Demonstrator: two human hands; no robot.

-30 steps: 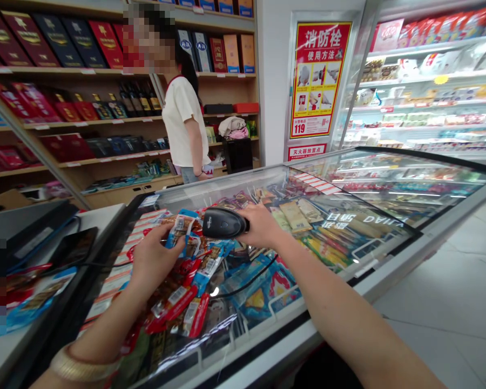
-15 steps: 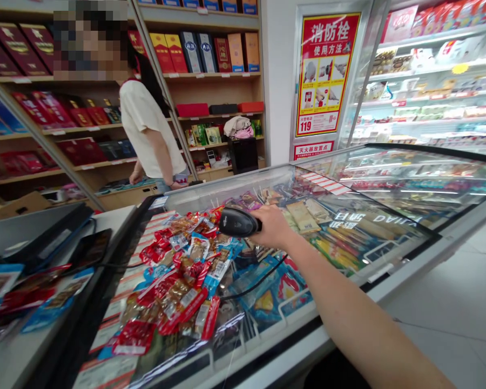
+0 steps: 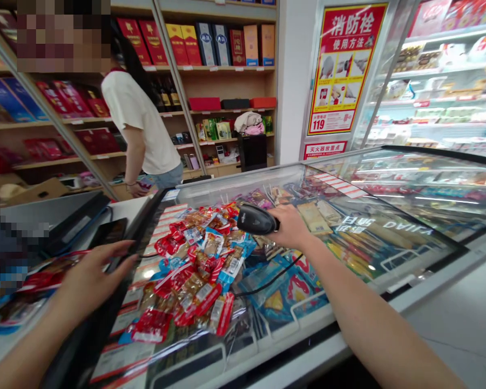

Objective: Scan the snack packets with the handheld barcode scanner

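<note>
Bright light around you | chiller shelves (image 3: 437, 89) overexposed beyond the freezer lid (image 3: 413, 181)'s far right edge | glare streaks that end | your left hand (image 3: 88, 275) blurs | shelving (image 3: 81, 120) leans, stretched, beyond far left corner

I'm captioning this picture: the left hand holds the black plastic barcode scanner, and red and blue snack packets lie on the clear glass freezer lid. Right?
Wrong hand: the head view shows the right hand holding the black plastic barcode scanner. The rest stands.
</note>
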